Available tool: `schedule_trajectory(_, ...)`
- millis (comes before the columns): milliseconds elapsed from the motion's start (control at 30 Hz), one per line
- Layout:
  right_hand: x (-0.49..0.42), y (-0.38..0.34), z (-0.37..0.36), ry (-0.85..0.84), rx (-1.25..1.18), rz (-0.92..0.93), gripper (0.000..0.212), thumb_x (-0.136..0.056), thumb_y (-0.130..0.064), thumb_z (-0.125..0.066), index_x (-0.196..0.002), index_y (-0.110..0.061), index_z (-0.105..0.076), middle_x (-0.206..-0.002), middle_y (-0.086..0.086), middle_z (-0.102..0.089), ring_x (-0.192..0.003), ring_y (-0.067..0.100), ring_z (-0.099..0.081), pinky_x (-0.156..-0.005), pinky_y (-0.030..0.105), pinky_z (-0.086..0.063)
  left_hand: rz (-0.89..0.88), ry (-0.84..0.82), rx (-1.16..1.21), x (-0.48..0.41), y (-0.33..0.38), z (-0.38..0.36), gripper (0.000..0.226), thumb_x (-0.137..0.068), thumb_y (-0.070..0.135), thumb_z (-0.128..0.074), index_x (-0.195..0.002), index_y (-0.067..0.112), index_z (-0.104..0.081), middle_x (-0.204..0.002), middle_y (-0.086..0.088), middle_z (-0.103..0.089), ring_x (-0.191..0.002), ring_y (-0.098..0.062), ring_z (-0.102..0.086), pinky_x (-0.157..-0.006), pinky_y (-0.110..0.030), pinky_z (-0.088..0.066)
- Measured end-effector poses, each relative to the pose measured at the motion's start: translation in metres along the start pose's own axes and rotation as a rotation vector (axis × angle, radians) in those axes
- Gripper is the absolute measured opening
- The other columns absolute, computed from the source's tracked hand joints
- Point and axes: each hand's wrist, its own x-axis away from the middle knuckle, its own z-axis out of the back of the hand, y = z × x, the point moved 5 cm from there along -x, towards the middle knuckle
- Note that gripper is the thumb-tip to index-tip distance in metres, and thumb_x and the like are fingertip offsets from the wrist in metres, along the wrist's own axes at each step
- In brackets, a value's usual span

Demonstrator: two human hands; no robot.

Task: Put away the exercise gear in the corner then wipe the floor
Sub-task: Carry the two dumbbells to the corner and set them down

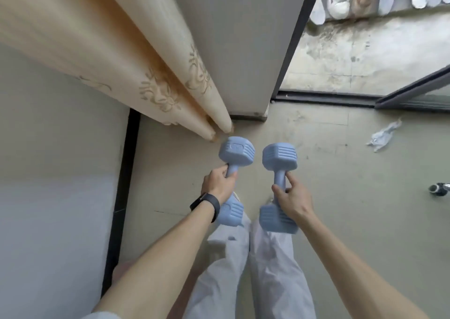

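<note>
- Gripping both handles: left hand point(219, 184) on left dumbbell point(236, 151), right hand point(291, 198) on right dumbbell point(280, 159).
- I'd judge them dense, rigid, smooth; mid-handle hold balances best.

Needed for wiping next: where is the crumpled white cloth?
The cloth lies on the floor at the head view's right, beyond the right dumbbell, near the door track.

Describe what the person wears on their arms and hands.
Both hands are bare, with no gloves and no rings visible. The left hand has a slim black band with a flat oblong face round its wrist. The right hand and its wrist wear nothing. Both forearms are uncovered. A white sleeve edge shows at the left upper arm.
</note>
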Motion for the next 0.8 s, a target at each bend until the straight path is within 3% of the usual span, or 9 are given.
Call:
schedule_trajectory(100,-0.068,0.038,-0.03,-0.031,0.04,-0.025,0.038,-0.096,-0.027,-0.057,-0.133,-0.016,-0.051,-0.1,0.013,-0.07,-0.093,0.032,-0.06,-0.077,0.033,-0.04,0.073,-0.005,-0.033,-0.062,-0.036,-0.049,0.033,-0.092,0.044,-0.051,-0.088,0.013,-0.061,-0.072,-0.002,-0.058,-0.08,-0.033,-0.054,-0.057,-0.031,-0.036)
schedule_trajectory(233,-0.15,0.094,-0.073,-0.068,0.08,-0.085,0.041,-0.095,-0.025,-0.058,-0.133,-0.013,-0.051,-0.102,0.015,-0.07,-0.098,0.035,-0.061,-0.082,0.037,-0.045,0.145,-0.026,-0.061,-0.141,-0.086,-0.113,0.034,-0.091,0.039,-0.053,-0.071,0.011,-0.05,-0.063,0.001,-0.049,-0.075,-0.03,-0.046,-0.054,-0.029,-0.032)
schedule_trajectory(367,-0.221,0.151,-0.122,-0.082,0.083,-0.118,0.035,-0.092,-0.027,-0.057,-0.126,-0.019,-0.051,-0.092,0.012,-0.07,-0.09,0.033,-0.061,-0.075,0.036,-0.044,0.181,-0.044,-0.068,-0.211,-0.133,-0.177,0.027,-0.09,0.035,-0.052,-0.087,0.009,-0.06,-0.061,0.001,-0.046,-0.07,-0.028,-0.045,-0.054,-0.027,-0.033)
schedule_trajectory(467,-0.272,0.172,-0.154,-0.064,0.061,-0.101,0.032,-0.09,-0.033,-0.054,-0.121,-0.032,-0.048,-0.084,0.007,-0.068,-0.085,0.031,-0.062,-0.079,0.042,-0.051,0.155,-0.024,-0.041,-0.262,-0.152,-0.207,0.023,-0.09,0.034,-0.051,-0.09,0.013,-0.061,-0.062,0.0,-0.048,-0.063,-0.023,-0.044,-0.053,-0.027,-0.034)
schedule_trajectory(600,-0.337,0.179,-0.188,-0.01,0.012,-0.034,0.045,-0.093,-0.032,-0.054,-0.137,-0.035,-0.043,-0.086,0.008,-0.069,-0.087,0.031,-0.061,-0.077,0.036,-0.046,0.093,0.037,0.001,-0.325,-0.164,-0.234,0.021,-0.088,0.034,-0.052,-0.084,0.014,-0.057,-0.073,-0.006,-0.059,-0.069,-0.025,-0.044,-0.056,-0.028,-0.036)
schedule_trajectory(667,-0.368,0.178,-0.198,0.039,-0.013,0.004,0.052,-0.093,-0.033,-0.055,-0.143,-0.037,-0.039,-0.092,0.008,-0.07,-0.091,0.032,-0.062,-0.081,0.037,-0.047,0.06,0.064,0.02,-0.351,-0.164,-0.244,0.015,-0.088,0.035,-0.054,-0.082,0.022,-0.057,-0.068,0.0,-0.056,-0.068,-0.024,-0.045,-0.056,-0.026,-0.034)
schedule_trajectory(800,-0.415,0.164,-0.212,0.12,-0.052,0.088,0.058,-0.093,-0.033,-0.055,-0.147,-0.037,-0.035,-0.098,0.008,-0.071,-0.095,0.034,-0.063,-0.086,0.037,-0.048,-0.022,0.116,0.082,-0.396,-0.159,-0.25,0.016,-0.087,0.037,-0.057,-0.097,0.03,-0.068,-0.05,0.009,-0.044,-0.058,-0.015,-0.041,-0.056,-0.026,-0.034)
